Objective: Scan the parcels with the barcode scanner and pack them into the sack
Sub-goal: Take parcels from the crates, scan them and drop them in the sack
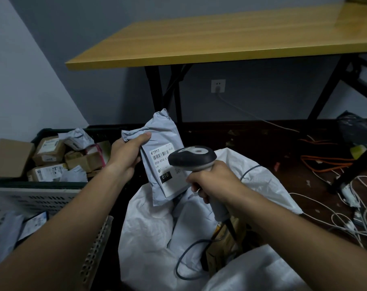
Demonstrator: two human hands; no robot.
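My left hand grips a grey poly-mailer parcel by its left edge and holds it upright above the sack, its white barcode label facing me. My right hand grips the handle of a grey barcode scanner. The scanner's head points at the label and covers part of it. Below both hands the white woven sack stands with its mouth wide, with brown parcels visible inside. The scanner's cable loops down into the sack.
A dark crate at the left holds several cardboard boxes and grey mailers. A pale perforated basket sits in front of it. A wooden table on black legs stands behind. Tangled white and orange cables cover the floor at the right.
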